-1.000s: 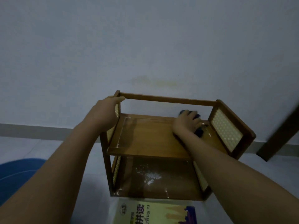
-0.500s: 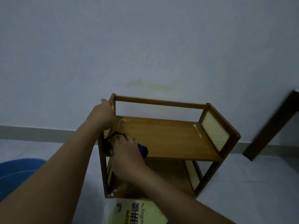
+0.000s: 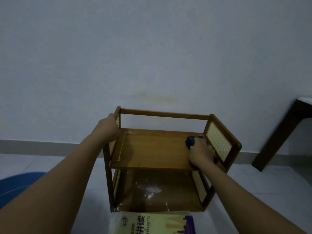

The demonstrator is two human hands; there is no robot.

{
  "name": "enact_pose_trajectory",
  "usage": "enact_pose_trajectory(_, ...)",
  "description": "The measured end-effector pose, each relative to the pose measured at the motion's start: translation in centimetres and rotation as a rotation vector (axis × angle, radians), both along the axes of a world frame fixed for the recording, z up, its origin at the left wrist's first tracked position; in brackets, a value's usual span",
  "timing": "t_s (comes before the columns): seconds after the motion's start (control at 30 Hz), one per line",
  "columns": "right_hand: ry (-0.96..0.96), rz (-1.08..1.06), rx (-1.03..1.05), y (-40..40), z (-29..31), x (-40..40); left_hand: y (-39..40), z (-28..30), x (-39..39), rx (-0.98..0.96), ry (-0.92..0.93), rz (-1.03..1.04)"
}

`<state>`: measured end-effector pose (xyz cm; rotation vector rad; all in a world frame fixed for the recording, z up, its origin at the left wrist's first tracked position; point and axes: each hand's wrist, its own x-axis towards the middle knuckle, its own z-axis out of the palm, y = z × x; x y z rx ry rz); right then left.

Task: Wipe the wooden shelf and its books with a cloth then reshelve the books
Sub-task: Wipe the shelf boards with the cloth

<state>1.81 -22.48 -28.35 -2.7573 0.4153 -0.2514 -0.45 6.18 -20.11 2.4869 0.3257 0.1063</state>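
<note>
A small two-tier wooden shelf (image 3: 152, 147) with pale woven side panels stands on the floor against the wall. My left hand (image 3: 108, 129) grips its upper left corner post. My right hand (image 3: 200, 152) presses a dark blue cloth (image 3: 190, 141) onto the right end of the top board, close to the right side panel. White dust specks lie on the lower board (image 3: 152, 190). A yellow book (image 3: 152, 223) with printed characters lies flat on the floor just in front of the shelf.
A dark table leg (image 3: 280, 137) slants at the right, near the shelf. A blue rounded object (image 3: 15, 184) sits at the lower left on the pale tiled floor. A grey skirting strip runs along the wall behind.
My right hand with the cloth has swept from the left end of the top board across to its right end. My left hand has kept its hold on the left post.
</note>
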Motion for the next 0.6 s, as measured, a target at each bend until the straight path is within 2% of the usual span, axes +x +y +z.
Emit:
enact_pose_trajectory(0.07,0.019,0.096,0.044,4.8,0.3,-0.7,-0.1,0.0,0.1,-0.015,-0.001,0.007)
enact_pose_trajectory(0.2,0.114,0.572,0.127,18.2,0.6,-5.8,0.2,-0.5,0.5,0.033,-0.023,0.01)
enact_pose_trajectory(0.27,0.012,0.635,0.123,20.5,0.8,-7.3,0.4,-0.6,0.6,0.054,-0.029,0.009)
enact_pose_trajectory(0.33,-0.068,0.661,0.18,18.7,0.4,-7.3,0.4,-0.6,0.5,0.041,-0.033,0.009)
enact_pose_trajectory(0.43,-0.092,0.56,0.165,12.1,-0.2,-5.4,0.3,-0.4,0.1,0.001,-0.038,-0.003)
enact_pose_trajectory(0.6,-0.085,0.088,0.064,-0.6,-1.2,0.1,0.2,-0.4,-0.1,-0.037,-0.032,-0.015)
